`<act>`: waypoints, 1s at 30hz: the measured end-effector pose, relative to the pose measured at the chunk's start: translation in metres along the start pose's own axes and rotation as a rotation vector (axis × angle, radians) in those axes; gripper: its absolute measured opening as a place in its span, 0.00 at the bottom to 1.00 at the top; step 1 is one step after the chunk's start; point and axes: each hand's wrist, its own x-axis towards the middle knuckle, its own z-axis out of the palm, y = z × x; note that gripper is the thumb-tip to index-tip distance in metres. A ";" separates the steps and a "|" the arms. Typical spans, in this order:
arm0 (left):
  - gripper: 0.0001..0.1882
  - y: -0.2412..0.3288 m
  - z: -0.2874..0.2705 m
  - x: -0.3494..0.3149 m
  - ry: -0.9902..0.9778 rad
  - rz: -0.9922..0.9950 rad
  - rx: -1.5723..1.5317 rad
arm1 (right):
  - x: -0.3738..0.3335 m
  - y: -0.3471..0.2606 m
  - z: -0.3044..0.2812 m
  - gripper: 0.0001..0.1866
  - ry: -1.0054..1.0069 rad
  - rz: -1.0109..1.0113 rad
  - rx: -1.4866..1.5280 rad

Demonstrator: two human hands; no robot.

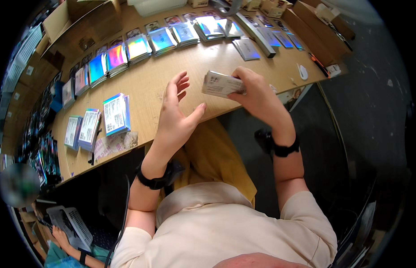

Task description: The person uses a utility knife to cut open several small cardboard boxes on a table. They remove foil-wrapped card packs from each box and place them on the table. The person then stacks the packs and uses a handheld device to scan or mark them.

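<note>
My right hand (259,96) grips a small stack of flat labelled packets (218,84) by its right end, just above the table's front edge. To its left, my left hand (177,109) is raised over the table, open, fingers and thumb apart and nothing in it. Three neat stacks lie left of my left hand: a blue-edged labelled stack (114,115), a white-labelled stack (88,127) and a smaller stack (73,131). Along the back runs a curved row of shiny holographic packet stacks (138,47). A single silvery packet (246,49) lies beyond my right hand.
Open cardboard boxes (83,27) stand at the back left, and another box (313,33) at the right. A long grey bar (257,35) divides the rows. Dark shiny packets (45,154) pile up beyond the table's left end. Another person's hand (60,236) is near a grey basket (78,228).
</note>
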 end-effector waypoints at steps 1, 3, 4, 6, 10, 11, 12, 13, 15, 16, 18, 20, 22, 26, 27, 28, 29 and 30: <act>0.38 -0.001 0.000 0.001 0.013 0.012 -0.035 | -0.001 -0.015 0.009 0.17 0.045 -0.030 0.016; 0.42 -0.002 -0.003 0.001 0.041 0.040 -0.097 | 0.000 -0.037 0.024 0.16 0.078 -0.092 0.057; 0.44 0.001 -0.005 0.000 0.072 0.073 -0.128 | 0.002 -0.046 0.030 0.16 0.068 -0.124 0.081; 0.42 0.008 -0.014 -0.007 0.109 0.023 -0.088 | 0.009 -0.057 0.041 0.16 0.038 -0.175 0.097; 0.39 0.000 -0.026 -0.015 0.167 -0.081 -0.073 | 0.022 -0.059 0.059 0.24 -0.015 -0.195 0.184; 0.39 -0.001 -0.028 -0.017 0.172 -0.104 -0.094 | 0.022 -0.059 0.063 0.27 0.004 -0.199 0.218; 0.39 -0.003 -0.027 -0.019 0.175 -0.126 -0.124 | 0.021 -0.058 0.065 0.31 0.021 -0.198 0.244; 0.39 -0.005 -0.026 -0.020 0.175 -0.149 -0.155 | 0.019 -0.055 0.066 0.35 0.026 -0.153 0.311; 0.39 -0.005 -0.024 -0.022 0.183 -0.137 -0.133 | 0.013 -0.047 0.069 0.43 0.042 -0.056 0.440; 0.40 -0.006 -0.022 -0.022 0.184 -0.129 -0.123 | 0.011 -0.043 0.073 0.46 0.049 -0.042 0.525; 0.39 -0.011 -0.018 -0.021 0.211 -0.096 -0.144 | 0.004 -0.032 0.084 0.52 0.070 -0.009 0.696; 0.39 -0.013 -0.016 -0.021 0.230 -0.079 -0.182 | -0.001 -0.026 0.091 0.55 0.057 -0.014 0.867; 0.40 -0.014 -0.017 -0.022 0.224 -0.103 -0.185 | -0.003 -0.026 0.093 0.56 0.047 0.018 1.073; 0.41 -0.011 -0.009 -0.026 0.208 -0.110 -0.197 | -0.007 -0.038 0.102 0.53 0.022 0.026 1.309; 0.41 -0.010 -0.007 -0.027 0.211 -0.107 -0.198 | -0.008 -0.039 0.105 0.52 0.013 -0.005 1.306; 0.41 -0.010 -0.006 -0.028 0.210 -0.112 -0.161 | -0.008 -0.039 0.105 0.52 0.007 -0.006 1.260; 0.41 -0.011 -0.005 -0.028 0.210 -0.116 -0.124 | -0.008 -0.038 0.106 0.51 0.009 -0.004 1.242; 0.42 -0.011 -0.005 -0.029 0.212 -0.118 -0.088 | -0.008 -0.036 0.107 0.50 0.009 -0.006 1.224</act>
